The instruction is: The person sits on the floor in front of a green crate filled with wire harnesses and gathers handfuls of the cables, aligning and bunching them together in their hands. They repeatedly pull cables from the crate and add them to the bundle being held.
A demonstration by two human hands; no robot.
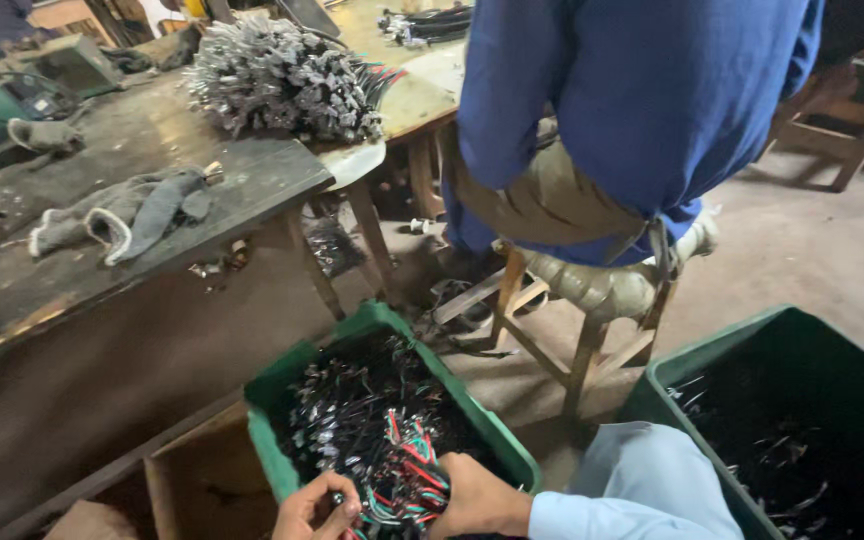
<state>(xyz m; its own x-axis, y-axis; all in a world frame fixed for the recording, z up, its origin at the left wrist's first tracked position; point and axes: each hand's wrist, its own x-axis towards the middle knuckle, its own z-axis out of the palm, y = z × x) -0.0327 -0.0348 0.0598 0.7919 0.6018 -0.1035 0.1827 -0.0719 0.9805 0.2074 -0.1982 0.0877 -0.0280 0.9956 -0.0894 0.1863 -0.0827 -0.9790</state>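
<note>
The head camera looks down into a dim workshop with a bare, dusty concrete floor (812, 250). On the left stands a dark, worn wooden workbench (152, 200) with grey work gloves (122, 215) lying on it, and further back a big heap of grey connector leads (277, 80) piled on a paler tabletop. Ahead, another person in a blue shirt (642, 90) sits with their back to the camera on a padded wooden stool (592, 290). Near the bottom, a green plastic crate (302, 370) is filled with black wire harnesses, and a second green crate (712, 370) stands at the right, holding more dark wires. A wooden box (202, 470) sits just beside the first crate. At the bottom edge both hands are over the first crate: the left hand (314, 510) is curled with its fingers pinched around a bundle of red, green and white wires (402, 475), and the right hand (477, 497), in a pale blue sleeve, is closed around the same bundle from the other side, lifting it slightly above the tangle in the crate.
</note>
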